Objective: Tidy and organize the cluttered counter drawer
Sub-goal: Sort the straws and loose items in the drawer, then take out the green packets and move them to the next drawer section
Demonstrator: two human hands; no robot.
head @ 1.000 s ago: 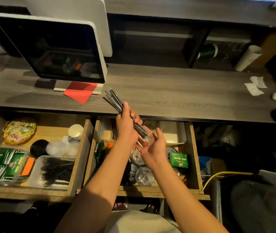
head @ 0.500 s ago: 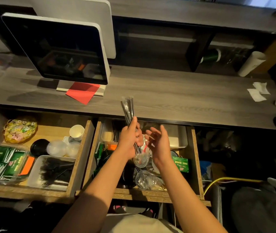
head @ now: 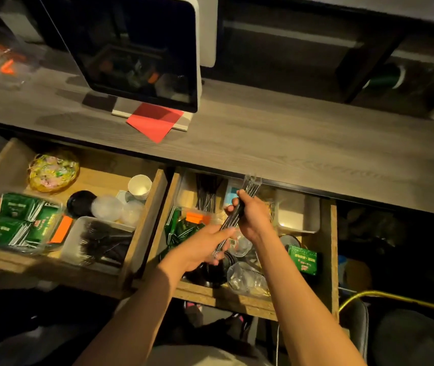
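Over the right drawer [head: 332, 249], a bundle of wrapped straws [head: 233, 219] is held slantwise in the air, its upper end near the counter [head: 276, 143] edge and its lower end down by the clear cups [head: 246, 280]. Both hands are on it: the right hand [head: 252, 216] is curled round the upper part, and the left hand [head: 206, 245] grips the lower part, fingers wrapped about it.

Below them the drawer is a jumble. More straws [head: 206, 195] lie in a clear tray at its far left, green packets [head: 181, 229] and an orange slip sit beside them, a white bin [head: 296, 216] stands at the far right, and a green box [head: 302, 258] lies near the front right. Dark lids lie under the left wrist.

The left drawer [head: 141, 220] looks sorted already, with packets, forks [head: 102, 243], lids and a paper cup [head: 139, 186] each in a place.

The step in hand seems to be squaring up the loose straws into one neat bundle. Next, I judge, they should go down alongside the others in the far-left tray; that calls for turning the bundle to lie parallel with them and keeping it from fanning out as the hands let go.
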